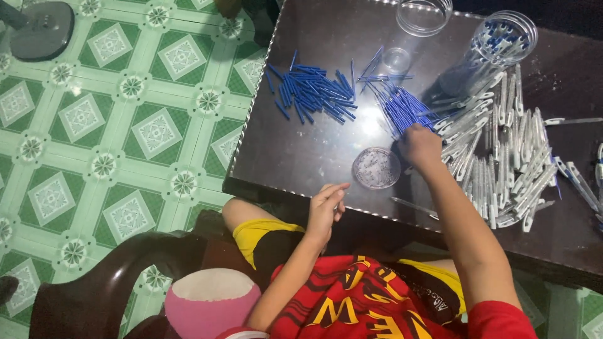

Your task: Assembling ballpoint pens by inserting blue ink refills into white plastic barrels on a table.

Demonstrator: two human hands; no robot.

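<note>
Dark table [301,150] with beaded metal edge, running diagonal on left side and along the near side. Open bare surface in the middle-left of table, between blue pen caps [311,91] and near edge.

Right hand [419,145] stretched forward, fingers curled down onto bundle of blue refills [402,108]; grip hidden, cannot tell if closed on any. Left hand [325,207] at near edge, fingers loosely together, holding nothing, just beside round clear lid [375,167]. Heap of clear pen barrels [502,157] to right, touching the refills.
</note>
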